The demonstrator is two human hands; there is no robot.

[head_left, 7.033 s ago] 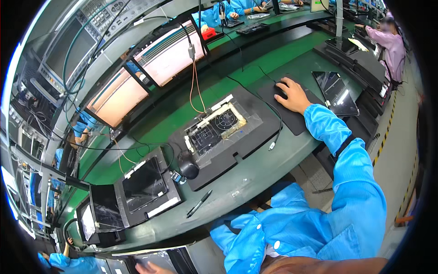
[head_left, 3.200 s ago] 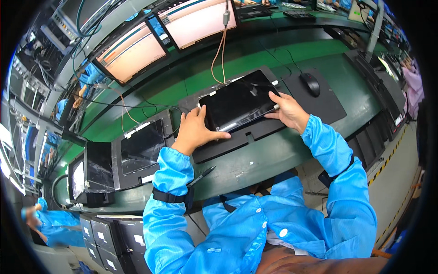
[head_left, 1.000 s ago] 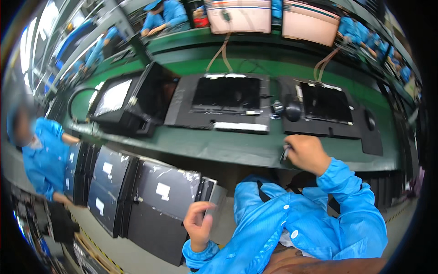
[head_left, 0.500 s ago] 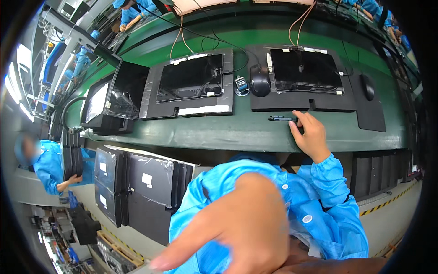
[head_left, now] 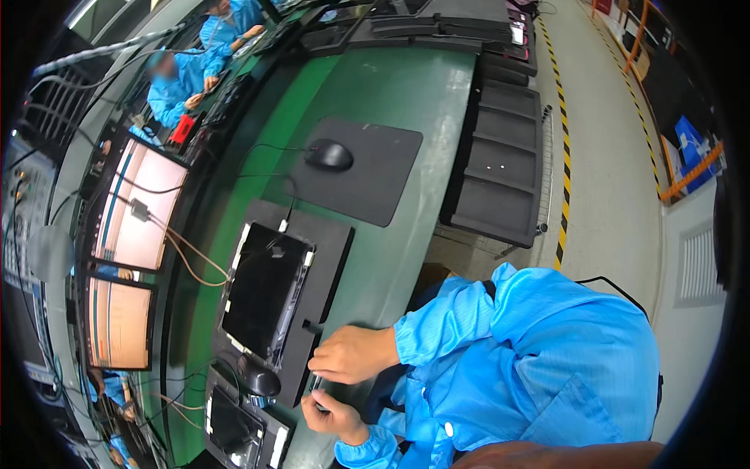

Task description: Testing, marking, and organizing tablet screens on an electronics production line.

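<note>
My right hand (head_left: 353,356), the upper one, reaches over the bench beside the front edge of a dark pad. Its curled fingers close on a slim dark pen (head_left: 317,383), of which only a short part shows. Just below, my left hand (head_left: 336,417) is closed too, thumb and fingers around the pen's other end, largely hidden. A black display panel (head_left: 266,293) with white tape tabs lies on the dark pad (head_left: 334,262). At the pad's near corner is a black mouse (head_left: 258,376), with a small blue item (head_left: 261,401) beside it.
Another display panel (head_left: 232,426) lies at the bottom. A second mouse (head_left: 329,155) sits on a black mouse mat (head_left: 383,172). Lit monitors (head_left: 121,324) stand behind the bench (head_left: 375,281). A black tray rack (head_left: 500,156) stands past its edge. Co-workers in blue (head_left: 176,86) sit at the far left.
The view has swung right, bringing the aisle and tray rack in. My left hand has gone from close before the camera to the bench beside my right hand, which stays at the pen.
</note>
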